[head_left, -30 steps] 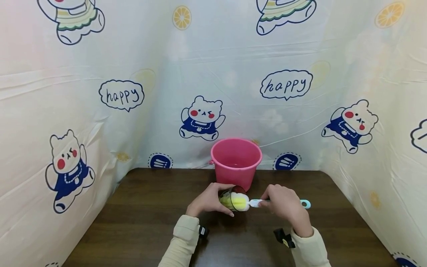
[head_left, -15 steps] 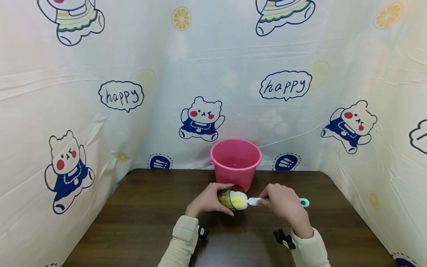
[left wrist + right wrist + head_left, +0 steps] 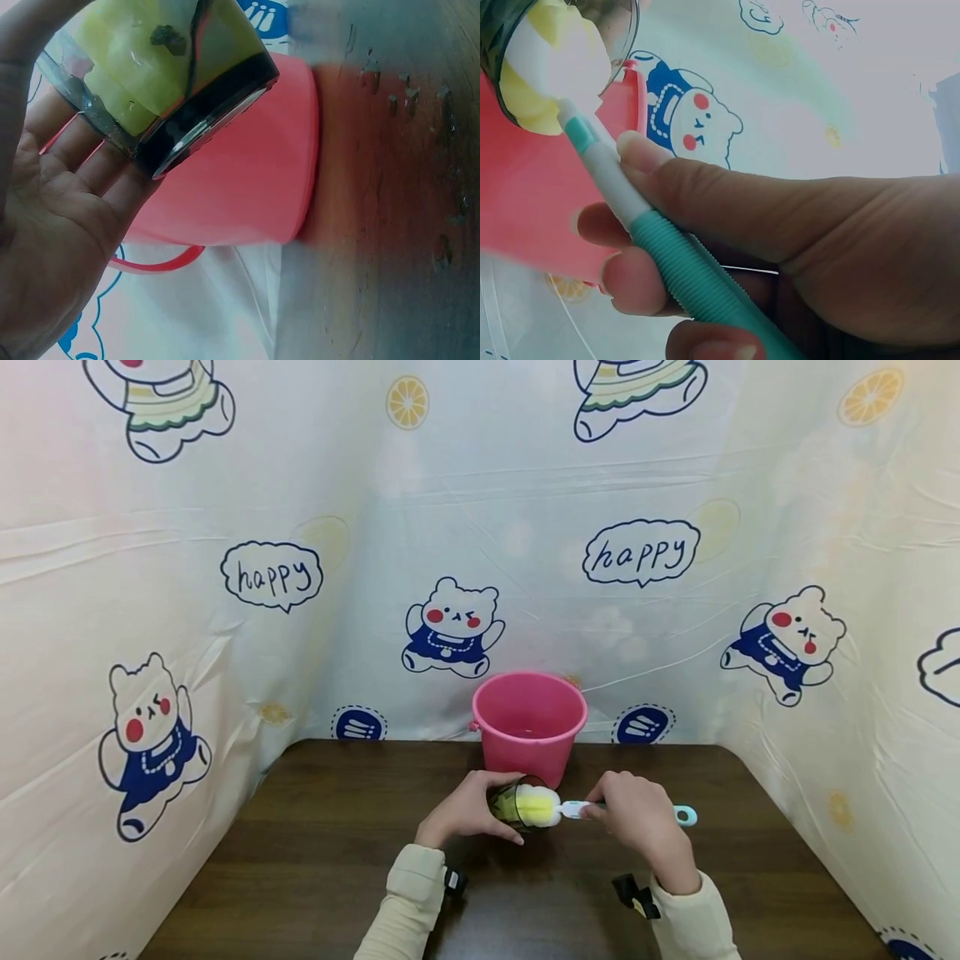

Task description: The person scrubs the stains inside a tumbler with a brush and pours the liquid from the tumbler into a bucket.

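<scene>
My left hand [image 3: 459,814] grips a dark see-through glass [image 3: 214,94] from the side, thumb and fingers round its wall. The glass lies tipped, its mouth toward the right hand. A cup brush with a yellow and white sponge head [image 3: 538,807] sits partly inside the glass, some of the sponge showing outside the rim. My right hand [image 3: 637,817] holds the brush by its white and teal handle [image 3: 686,262], fingers curled round the ribbed grip. The handle's looped end sticks out past the right hand in the head view.
A pink bucket [image 3: 529,752] stands just behind the glass at the back of the brown wooden table [image 3: 337,868]. Water drops [image 3: 409,97] lie on the table near it. A printed cloth [image 3: 525,468] hangs behind and along both sides.
The brush moves slightly into the glass, then slightly back out to the right. The left hand and glass stay nearly in place.
</scene>
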Demonstrator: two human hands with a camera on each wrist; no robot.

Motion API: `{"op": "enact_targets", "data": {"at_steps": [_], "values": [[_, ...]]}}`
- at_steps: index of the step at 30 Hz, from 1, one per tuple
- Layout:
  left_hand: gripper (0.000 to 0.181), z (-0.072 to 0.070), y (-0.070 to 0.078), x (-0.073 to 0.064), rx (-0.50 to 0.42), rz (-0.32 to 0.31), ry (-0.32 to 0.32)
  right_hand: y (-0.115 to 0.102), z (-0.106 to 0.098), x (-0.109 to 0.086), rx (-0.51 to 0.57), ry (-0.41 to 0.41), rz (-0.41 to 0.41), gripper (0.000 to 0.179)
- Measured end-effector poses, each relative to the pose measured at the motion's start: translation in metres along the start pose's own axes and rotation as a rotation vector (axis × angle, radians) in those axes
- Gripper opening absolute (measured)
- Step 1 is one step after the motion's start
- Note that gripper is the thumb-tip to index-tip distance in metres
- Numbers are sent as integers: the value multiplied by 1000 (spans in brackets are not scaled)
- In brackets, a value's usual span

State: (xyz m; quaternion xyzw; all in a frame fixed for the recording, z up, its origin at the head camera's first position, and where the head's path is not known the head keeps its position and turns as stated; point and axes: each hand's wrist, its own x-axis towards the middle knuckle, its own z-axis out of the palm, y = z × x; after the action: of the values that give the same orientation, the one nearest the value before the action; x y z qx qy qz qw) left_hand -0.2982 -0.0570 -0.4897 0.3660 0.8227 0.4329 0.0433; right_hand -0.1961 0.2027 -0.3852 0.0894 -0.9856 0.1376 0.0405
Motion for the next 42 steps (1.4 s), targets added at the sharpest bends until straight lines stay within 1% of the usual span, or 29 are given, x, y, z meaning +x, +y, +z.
{"op": "enact_targets", "data": {"at_steps": [8, 13, 19, 25, 28, 32, 34, 36, 42], "values": [[86, -1, -1, -2, -6, -11, 9, -5, 0, 0, -11, 22, -19, 12], [86, -3, 0, -1, 9, -1, 17, -7, -3, -3, 18, -8, -18, 12], [88, -4, -1, 1, 15, 8, 11, -7, -6, -5, 55, -38, -23, 10], [85, -1, -3, 1, 18, 17, -9, -4, -2, -3, 42, -72, 2, 8], [85, 0, -4, 1, 24, 16, -15, -5, 2, -1, 15, -61, 16, 10], [86, 0, -5, 0, 25, 9, -4, -7, 6, 4, -32, -7, 3, 12], [86, -1, -6, 0, 24, 1, 2, -8, 7, 5, -40, 3, -3, 12], [86, -1, -6, -1, 26, -7, 6, -9, 7, 5, -36, 0, -7, 12], [85, -2, -4, -2, 24, -22, 5, -11, 4, 3, 16, -45, -25, 11]]}}
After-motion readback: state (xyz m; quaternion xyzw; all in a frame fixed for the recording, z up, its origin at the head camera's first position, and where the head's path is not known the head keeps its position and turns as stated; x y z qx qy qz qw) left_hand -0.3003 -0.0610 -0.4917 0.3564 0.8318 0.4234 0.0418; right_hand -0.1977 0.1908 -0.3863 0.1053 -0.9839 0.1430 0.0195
